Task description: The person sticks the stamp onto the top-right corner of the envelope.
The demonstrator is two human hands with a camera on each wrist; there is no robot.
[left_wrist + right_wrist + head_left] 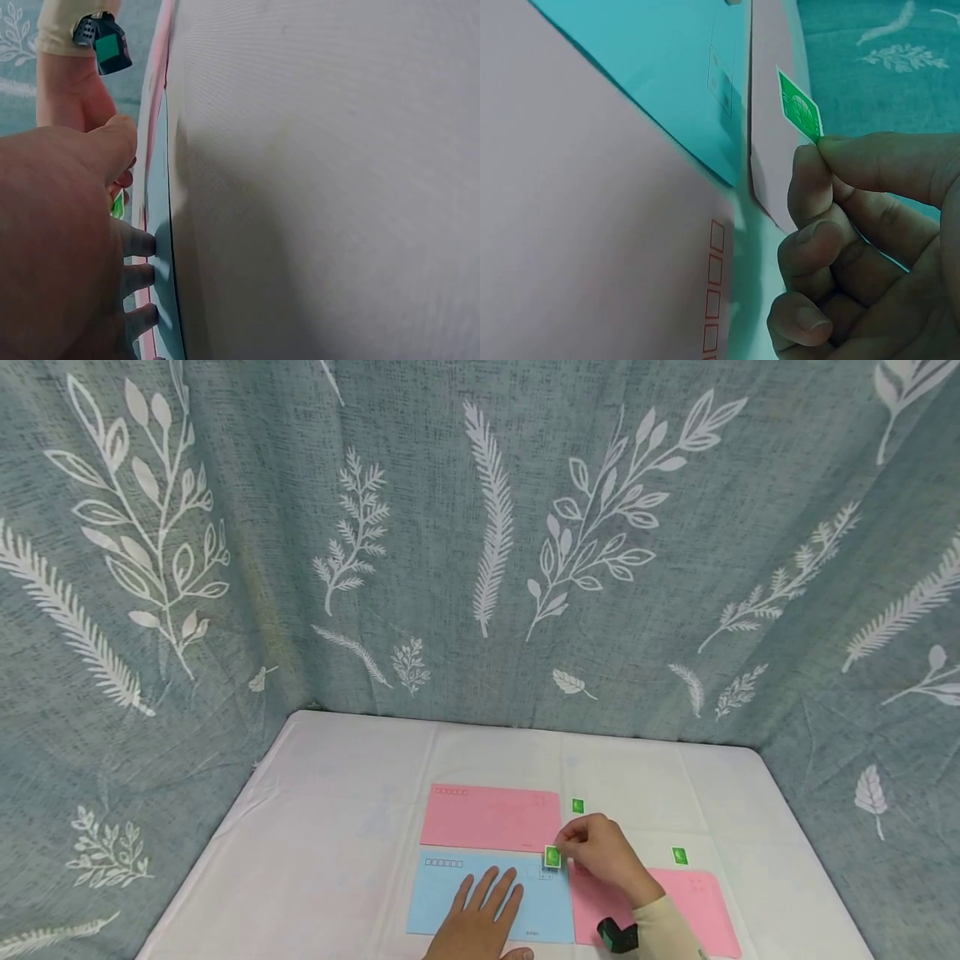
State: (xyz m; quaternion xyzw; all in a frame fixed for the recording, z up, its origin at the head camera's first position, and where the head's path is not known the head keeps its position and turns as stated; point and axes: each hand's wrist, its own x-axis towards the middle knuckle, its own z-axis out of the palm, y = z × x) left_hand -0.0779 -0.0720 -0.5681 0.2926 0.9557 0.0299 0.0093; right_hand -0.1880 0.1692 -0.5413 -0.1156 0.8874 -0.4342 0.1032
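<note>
A blue envelope [491, 906] lies at the front of the table, with a row of printed boxes at its upper left and a stamp outline at its upper right. My left hand [480, 922] rests on it with the fingers straight and spread. Between thumb and forefinger my right hand [600, 852] pinches a green stamp [801, 106] with a white border by its edge. In the head view this stamp hovers by the blue envelope's upper right corner. The right wrist view shows it held above the paper, tilted, with the other fingers curled.
One pink envelope [487, 818] lies behind the blue one. Another pink envelope [697, 910] is to its right, partly under the right forearm. Two more green stamps, a rear one [577, 806] and a right one [679, 856], lie on the white table [337, 835]. Patterned curtains [435, 527] surround it.
</note>
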